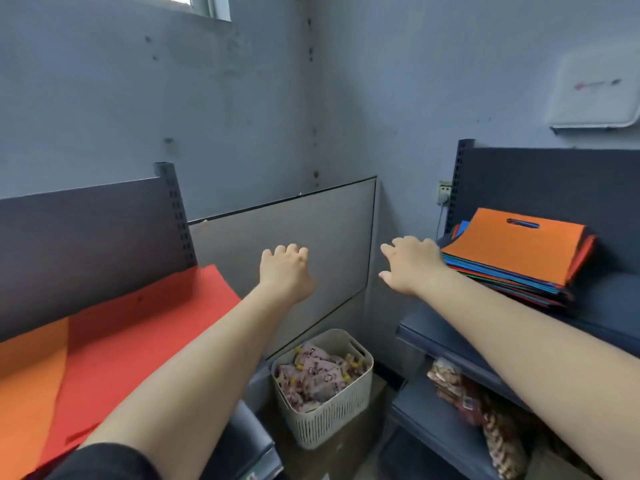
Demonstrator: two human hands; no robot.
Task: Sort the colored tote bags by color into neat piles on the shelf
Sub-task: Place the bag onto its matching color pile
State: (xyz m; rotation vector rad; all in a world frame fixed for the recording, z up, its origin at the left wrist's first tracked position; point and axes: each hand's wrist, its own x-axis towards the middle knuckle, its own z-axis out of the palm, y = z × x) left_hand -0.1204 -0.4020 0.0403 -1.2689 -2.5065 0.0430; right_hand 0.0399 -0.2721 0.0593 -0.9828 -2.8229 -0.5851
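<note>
We're in a cramped corner with scuffed blue-grey walls (pixel 242 98) and dark metal shelving on both sides, so everything's within an arm's stretch, which is probably why the sorting got set up here.

Right hand (pixel 412 265) first: it's stretched out toward the mixed stack (pixel 509 271) on the right shelf (pixel 588 327), fingers spread and relaxed, holding nothing. The fingertips sit just at the near edge of the stack; we can't tell if they're actually touching it. Our guess is it's going for the top piece, the orange tote bag (pixel 516 247) with its cut-out handle facing the back wall. Under that you can see blue, green and red edges fanned out, so that stack is clearly the unsorted supply.

Left hand (pixel 285 268) hangs in mid-air between the two shelves, fingers loosely curled, empty. It looks like it's on standby to take the far side of the bag, since these floppy sheets are easier with two hands.

Over on the left shelf (pixel 249 441) the sorted stuff is going: a red pile (pixel 138 323) lying flat, and just beside it an orange pile (pixel 27 382) at the frame edge. That's likely where the next one lands.

Down in the corner there's a white basket (pixel 325 407) of wrapped packets, and more packets on the lower right shelf (pixel 450 427). Not part of the job.
</note>
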